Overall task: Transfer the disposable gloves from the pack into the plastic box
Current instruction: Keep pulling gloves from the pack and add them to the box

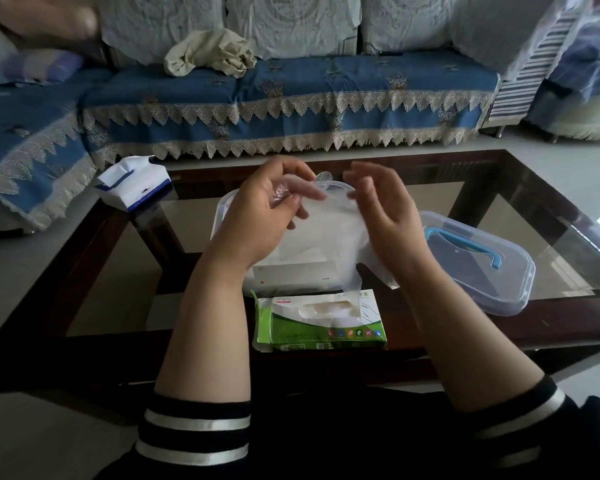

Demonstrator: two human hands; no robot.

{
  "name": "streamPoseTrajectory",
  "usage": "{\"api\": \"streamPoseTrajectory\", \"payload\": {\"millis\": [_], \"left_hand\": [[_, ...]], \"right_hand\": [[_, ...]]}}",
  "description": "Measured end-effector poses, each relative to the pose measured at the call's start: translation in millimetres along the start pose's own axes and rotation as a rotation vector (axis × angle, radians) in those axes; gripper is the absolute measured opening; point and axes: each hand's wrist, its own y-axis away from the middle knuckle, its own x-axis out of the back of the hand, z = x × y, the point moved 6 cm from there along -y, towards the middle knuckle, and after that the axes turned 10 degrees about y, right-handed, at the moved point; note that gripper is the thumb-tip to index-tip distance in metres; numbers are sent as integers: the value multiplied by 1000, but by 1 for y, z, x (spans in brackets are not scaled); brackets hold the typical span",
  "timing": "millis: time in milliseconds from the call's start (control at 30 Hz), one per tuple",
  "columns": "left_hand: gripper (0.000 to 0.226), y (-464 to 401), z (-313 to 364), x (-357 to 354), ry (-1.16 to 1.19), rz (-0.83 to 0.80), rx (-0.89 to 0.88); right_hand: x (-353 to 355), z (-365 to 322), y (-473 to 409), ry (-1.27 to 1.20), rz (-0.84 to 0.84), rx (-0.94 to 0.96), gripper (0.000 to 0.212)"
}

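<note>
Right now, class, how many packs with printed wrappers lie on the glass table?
2: a green glove pack at the near edge, below the hands, and a white-and-blue tissue pack at the far left corner. Others may be hidden behind the hands.

A home living room: a lace-trimmed blue sofa [257, 98] faces a glass coffee table [499, 209].

One glove pack [321, 320], one plastic box [222, 211], one lid [478, 261], one tissue pack [134, 183], two hands [267, 216].
</note>
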Motion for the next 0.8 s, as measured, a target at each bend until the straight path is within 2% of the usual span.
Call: {"api": "streamPoseTrajectory", "payload": {"millis": [67, 167, 200, 267, 333, 400, 500, 600, 667, 734, 800], "left_hand": [[36, -5, 2, -2, -19, -56, -5], [47, -14, 6, -2, -27, -91, -10], [48, -16, 5, 1, -31, -86, -7], [50, -21, 4, 8, -50, -60, -3], [53, -24, 0, 16, -85, -25, 18], [57, -28, -6, 24, -139, 28, 58], [59, -34, -18, 34, -203, 125, 115], [60, -40, -38, 40, -319, 213, 156], [60, -45, -55, 41, -434, 221, 204], [59, -49, -69, 42, -561, 220, 256], [59, -52, -83, 42, -643, 199, 322]], "right_hand": [[-1, 3, -13, -55, -131, -65, 91], [-11, 6, -30, -169, -343, -179, 113], [-13, 7, -35, -212, -405, -222, 114], [-14, 6, -42, -275, -497, -278, 97], [-7, 7, -49, -291, -519, -306, 83], [4, 13, -57, -314, -440, -342, 75], [15, 34, -71, -268, -185, -405, 65], [21, 51, -76, 3, 110, -423, 47], [19, 49, -74, 177, 236, -321, 39], [10, 36, -68, 316, 239, -157, 33], [-6, 25, -61, 414, 136, 3, 27]]}}
